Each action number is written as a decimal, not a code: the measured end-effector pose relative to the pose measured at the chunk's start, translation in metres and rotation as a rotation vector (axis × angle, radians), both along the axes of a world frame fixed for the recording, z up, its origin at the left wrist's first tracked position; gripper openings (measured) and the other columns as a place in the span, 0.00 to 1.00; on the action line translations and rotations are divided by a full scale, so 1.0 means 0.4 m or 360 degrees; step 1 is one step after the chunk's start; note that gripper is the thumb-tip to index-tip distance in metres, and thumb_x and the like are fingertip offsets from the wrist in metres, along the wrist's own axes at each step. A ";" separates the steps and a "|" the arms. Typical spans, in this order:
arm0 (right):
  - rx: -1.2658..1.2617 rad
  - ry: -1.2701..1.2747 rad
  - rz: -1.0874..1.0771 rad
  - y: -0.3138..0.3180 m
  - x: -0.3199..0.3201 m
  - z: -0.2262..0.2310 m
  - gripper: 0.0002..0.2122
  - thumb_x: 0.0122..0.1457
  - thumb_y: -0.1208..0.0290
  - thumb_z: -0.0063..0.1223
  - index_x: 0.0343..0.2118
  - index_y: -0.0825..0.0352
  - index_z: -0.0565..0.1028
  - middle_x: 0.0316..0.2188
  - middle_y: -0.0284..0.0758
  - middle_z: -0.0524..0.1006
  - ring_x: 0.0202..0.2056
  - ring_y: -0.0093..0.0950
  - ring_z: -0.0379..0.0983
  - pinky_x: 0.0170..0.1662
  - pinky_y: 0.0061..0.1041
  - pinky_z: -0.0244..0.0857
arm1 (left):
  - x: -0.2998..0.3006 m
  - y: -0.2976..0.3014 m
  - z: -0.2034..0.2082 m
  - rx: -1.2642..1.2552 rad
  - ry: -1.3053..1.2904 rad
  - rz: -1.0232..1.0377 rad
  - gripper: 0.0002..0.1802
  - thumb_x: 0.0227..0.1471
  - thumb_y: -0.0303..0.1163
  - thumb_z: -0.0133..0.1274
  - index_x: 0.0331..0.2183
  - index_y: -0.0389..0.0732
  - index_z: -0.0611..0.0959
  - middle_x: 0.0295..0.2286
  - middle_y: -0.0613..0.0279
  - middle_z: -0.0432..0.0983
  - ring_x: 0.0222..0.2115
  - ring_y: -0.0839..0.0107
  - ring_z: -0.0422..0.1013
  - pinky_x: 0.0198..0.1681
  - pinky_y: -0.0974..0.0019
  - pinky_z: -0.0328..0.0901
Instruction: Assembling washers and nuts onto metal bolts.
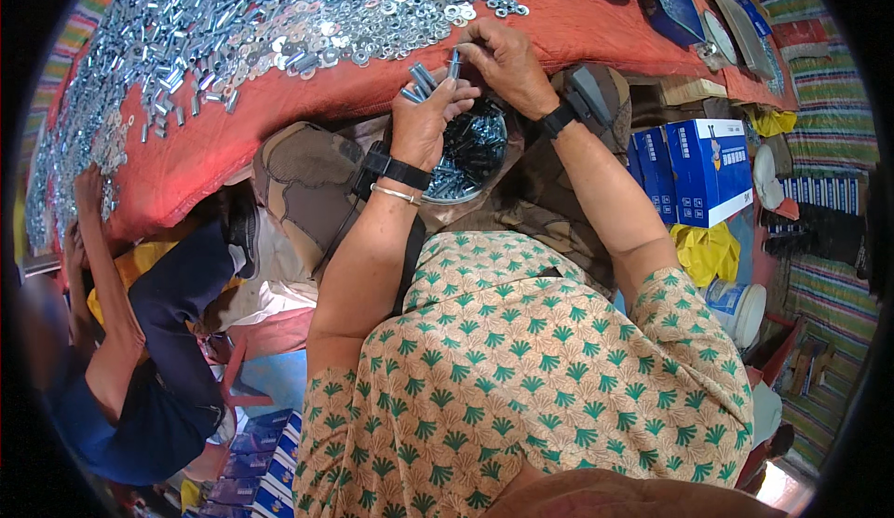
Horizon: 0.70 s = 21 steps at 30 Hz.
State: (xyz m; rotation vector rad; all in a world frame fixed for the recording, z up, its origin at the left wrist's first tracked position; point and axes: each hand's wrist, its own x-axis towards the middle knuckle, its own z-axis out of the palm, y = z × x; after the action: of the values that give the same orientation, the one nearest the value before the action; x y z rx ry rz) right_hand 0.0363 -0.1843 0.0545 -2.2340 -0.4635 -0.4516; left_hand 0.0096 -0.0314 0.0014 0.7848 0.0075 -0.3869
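In the head view, your left hand (424, 122) is closed around a few metal sleeves (422, 77), while your right hand (507, 57) seems to pinch the top of a slim metal piece (453, 66) standing upright at the left fingertips. It sits just above the bowl (453, 201) of dark fasteners; what exactly meets at its tip is too small to tell. To work cleanly, I'd hold that piece in line with your right fingertips, press straight down its axis, and grip the spare sleeves low in the palm so none slips loose. Staying over the bowl should catch any drop.

The desk (209, 150) is covered in red cloth and heaped with sleeves and washers (307, 29). A co-worker's hand (88, 188) touches the heap at left; blue boxes (694, 174) and a white bucket (736, 309) stand right, before striped fabric (829, 350)
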 end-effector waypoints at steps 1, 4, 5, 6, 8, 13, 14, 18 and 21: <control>-0.0069 -0.0070 -0.0051 0.007 -0.008 0.004 0.04 0.53 0.77 0.54 0.30 0.70 0.72 0.24 0.37 0.76 0.27 0.28 0.73 0.29 0.23 0.65 | 0.001 -0.001 -0.004 0.0000 -0.0007 -0.0009 0.13 0.55 0.23 0.49 0.42 0.29 0.72 0.33 0.52 0.76 0.33 0.65 0.76 0.35 0.71 0.71; -0.0192 -0.0232 -0.0008 0.008 -0.022 -0.013 0.04 0.53 0.78 0.53 0.31 0.69 0.71 0.25 0.40 0.73 0.28 0.36 0.73 0.30 0.27 0.67 | -0.005 -0.008 -0.004 0.0014 0.0018 0.0082 0.14 0.54 0.23 0.49 0.42 0.27 0.72 0.33 0.52 0.75 0.32 0.64 0.76 0.33 0.70 0.72; -0.0273 -0.0326 0.0039 0.006 -0.022 -0.018 0.04 0.53 0.79 0.52 0.31 0.69 0.71 0.25 0.39 0.72 0.28 0.37 0.73 0.30 0.28 0.67 | -0.007 -0.009 -0.002 0.0012 0.0014 0.0077 0.14 0.54 0.23 0.49 0.42 0.27 0.72 0.33 0.52 0.75 0.32 0.64 0.76 0.33 0.70 0.72; -0.0412 -0.0443 0.0058 0.007 -0.025 -0.018 0.04 0.53 0.79 0.51 0.32 0.69 0.70 0.26 0.39 0.71 0.29 0.38 0.72 0.31 0.30 0.68 | -0.010 -0.008 0.009 0.0000 -0.0005 0.0055 0.14 0.54 0.23 0.49 0.43 0.28 0.71 0.33 0.52 0.75 0.32 0.64 0.76 0.33 0.70 0.72; -0.0402 -0.0423 0.0106 0.003 -0.027 -0.012 0.05 0.53 0.79 0.51 0.32 0.69 0.70 0.26 0.39 0.71 0.29 0.38 0.72 0.31 0.30 0.68 | -0.010 -0.007 0.013 -0.0013 -0.0024 0.0033 0.14 0.55 0.23 0.48 0.43 0.28 0.71 0.33 0.52 0.75 0.32 0.64 0.76 0.33 0.70 0.72; -0.0537 -0.0511 0.0089 -0.038 0.008 -0.017 0.10 0.49 0.77 0.50 0.36 0.67 0.71 0.29 0.37 0.72 0.30 0.38 0.72 0.32 0.31 0.68 | -0.004 0.000 0.007 -0.0001 -0.0048 0.0138 0.15 0.55 0.23 0.49 0.44 0.28 0.69 0.34 0.50 0.75 0.34 0.62 0.76 0.34 0.69 0.72; -0.0553 -0.0563 -0.0077 -0.063 0.041 -0.032 0.09 0.50 0.77 0.49 0.36 0.66 0.72 0.29 0.38 0.73 0.31 0.39 0.72 0.32 0.32 0.68 | -0.002 0.000 0.009 -0.0005 -0.0051 0.0136 0.15 0.55 0.23 0.49 0.44 0.28 0.69 0.34 0.50 0.75 0.34 0.62 0.76 0.34 0.69 0.72; -0.0721 -0.0420 -0.0449 -0.127 0.129 -0.029 0.06 0.54 0.71 0.50 0.31 0.67 0.76 0.30 0.40 0.75 0.32 0.41 0.73 0.34 0.35 0.68 | -0.002 0.003 0.010 -0.0030 -0.0053 0.0122 0.14 0.54 0.24 0.50 0.43 0.30 0.71 0.34 0.50 0.76 0.35 0.63 0.76 0.35 0.70 0.71; -0.0975 -0.0242 -0.0604 -0.126 0.162 -0.023 0.09 0.51 0.63 0.56 0.28 0.64 0.78 0.30 0.38 0.76 0.33 0.39 0.73 0.35 0.37 0.67 | -0.001 0.005 0.005 -0.0008 -0.0058 0.0124 0.14 0.54 0.25 0.50 0.43 0.30 0.71 0.33 0.50 0.76 0.35 0.63 0.76 0.35 0.69 0.71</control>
State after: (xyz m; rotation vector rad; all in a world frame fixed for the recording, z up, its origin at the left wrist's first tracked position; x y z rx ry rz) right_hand 0.1012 -0.2346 0.0454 -2.9134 -0.2726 -0.7584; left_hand 0.0091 -0.0294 0.0034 0.7838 0.0029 -0.2986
